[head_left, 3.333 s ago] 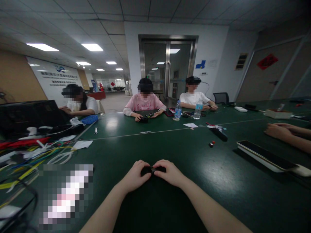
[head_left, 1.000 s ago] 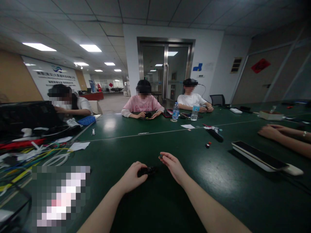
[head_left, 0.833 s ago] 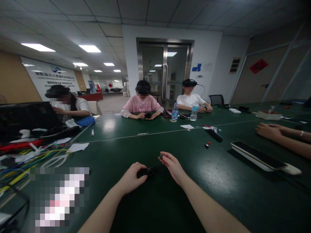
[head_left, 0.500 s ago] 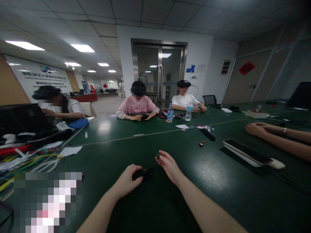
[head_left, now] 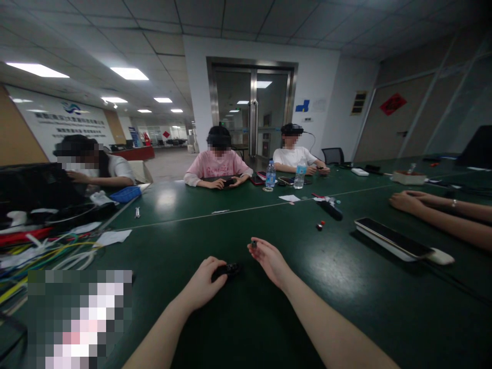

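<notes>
Near the middle of the dark green table point(head_left: 338, 318), my left hand point(head_left: 206, 283) is closed around the left end of a small black elongated device point(head_left: 229, 269). Its far end sticks out to the right, and I cannot make out its exact kind. To the right of it, my right hand point(head_left: 269, 260) is raised a little, thumb and fingertips pinching a tiny dark piece point(head_left: 254, 244). That piece is too small to name. The two hands are apart, and the pinched piece does not touch the black device.
Cables point(head_left: 73, 256) and papers point(head_left: 113, 238) crowd the left side. A phone on a white block point(head_left: 395, 240), a small red-and-black item point(head_left: 320, 225) and a black tool point(head_left: 331, 209) lie right. Bottles point(head_left: 270, 175) stand farther back. Another person's arms point(head_left: 434, 207) rest at right; people sit opposite.
The tiny piece has turned slightly between my right fingertips. My left hand stays on the black device, its position nearly the same. The whole view has shifted slightly.
</notes>
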`<state>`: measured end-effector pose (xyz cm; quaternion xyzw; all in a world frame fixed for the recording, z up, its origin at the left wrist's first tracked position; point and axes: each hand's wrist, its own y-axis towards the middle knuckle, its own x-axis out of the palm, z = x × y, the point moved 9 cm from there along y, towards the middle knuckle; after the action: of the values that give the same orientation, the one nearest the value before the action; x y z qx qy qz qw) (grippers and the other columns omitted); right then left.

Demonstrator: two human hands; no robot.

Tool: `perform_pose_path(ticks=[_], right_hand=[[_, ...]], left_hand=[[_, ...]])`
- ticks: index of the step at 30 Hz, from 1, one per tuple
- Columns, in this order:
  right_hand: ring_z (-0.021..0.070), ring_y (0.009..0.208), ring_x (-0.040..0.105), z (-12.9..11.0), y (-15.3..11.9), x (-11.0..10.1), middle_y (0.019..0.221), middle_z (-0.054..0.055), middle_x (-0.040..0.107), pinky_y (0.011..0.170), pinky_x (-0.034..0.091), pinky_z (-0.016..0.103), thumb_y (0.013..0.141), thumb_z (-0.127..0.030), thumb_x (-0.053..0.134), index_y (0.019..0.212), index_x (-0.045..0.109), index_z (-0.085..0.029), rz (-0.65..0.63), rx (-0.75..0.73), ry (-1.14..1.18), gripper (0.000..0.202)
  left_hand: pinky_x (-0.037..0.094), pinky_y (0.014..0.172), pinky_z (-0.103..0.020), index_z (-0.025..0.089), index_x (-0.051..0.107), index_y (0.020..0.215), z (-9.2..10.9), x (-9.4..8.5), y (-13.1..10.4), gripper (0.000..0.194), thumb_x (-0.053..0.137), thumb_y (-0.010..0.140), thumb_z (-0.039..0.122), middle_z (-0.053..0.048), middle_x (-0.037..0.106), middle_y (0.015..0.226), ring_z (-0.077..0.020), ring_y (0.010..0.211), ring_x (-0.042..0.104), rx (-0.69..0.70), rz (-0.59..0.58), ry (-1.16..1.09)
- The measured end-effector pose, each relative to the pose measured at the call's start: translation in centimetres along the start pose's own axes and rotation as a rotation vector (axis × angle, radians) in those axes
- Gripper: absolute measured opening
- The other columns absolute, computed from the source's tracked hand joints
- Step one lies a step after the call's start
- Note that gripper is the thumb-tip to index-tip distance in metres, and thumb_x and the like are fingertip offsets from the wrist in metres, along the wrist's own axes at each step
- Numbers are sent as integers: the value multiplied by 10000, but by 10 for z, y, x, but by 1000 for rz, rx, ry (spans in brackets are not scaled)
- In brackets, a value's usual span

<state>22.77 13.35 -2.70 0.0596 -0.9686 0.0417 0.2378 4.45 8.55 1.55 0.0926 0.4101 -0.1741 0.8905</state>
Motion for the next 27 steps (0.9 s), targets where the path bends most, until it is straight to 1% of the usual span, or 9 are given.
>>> perform_pose_path(ticks=[7,13,19,24,27], right_hand=[[229,1043,581,1,2,-1,1056,86,645,911,432,388,762,-356,586,1080,581,-196,2,-3,-15,356],[222,1041,578,1,3,-3,1091,90,631,894,442,374,744,-372,613,1117,566,-193,1,0,-29,417],[215,1020,575,-3,0,1,1073,79,631,909,430,372,712,-342,666,1061,602,-194,-13,-19,-49,385],[215,1011,575,-4,-1,3,1070,85,630,894,432,369,721,-381,656,1047,613,-188,-17,-39,-84,381],[213,1018,570,-3,-1,4,1086,78,626,901,426,371,723,-406,647,1056,613,-202,-8,-49,-156,392]], left_hand=[[437,848,-319,202,536,1183,-3,3,2,392,486,845,393,-72,487,1161,-198,973,523,3,15,-25],[427,867,-325,207,514,1221,-5,1,2,435,500,839,415,-71,490,1171,-210,1006,516,-7,21,-17],[423,878,-327,219,537,1186,-4,0,2,400,512,836,409,-61,505,1153,-205,1002,519,7,26,-4],[430,870,-323,219,539,1183,-4,0,2,394,518,833,399,-61,505,1157,-204,1002,521,12,31,0],[439,852,-319,228,534,1182,-6,1,1,385,521,833,391,-55,503,1160,-200,988,526,2,22,-15]])
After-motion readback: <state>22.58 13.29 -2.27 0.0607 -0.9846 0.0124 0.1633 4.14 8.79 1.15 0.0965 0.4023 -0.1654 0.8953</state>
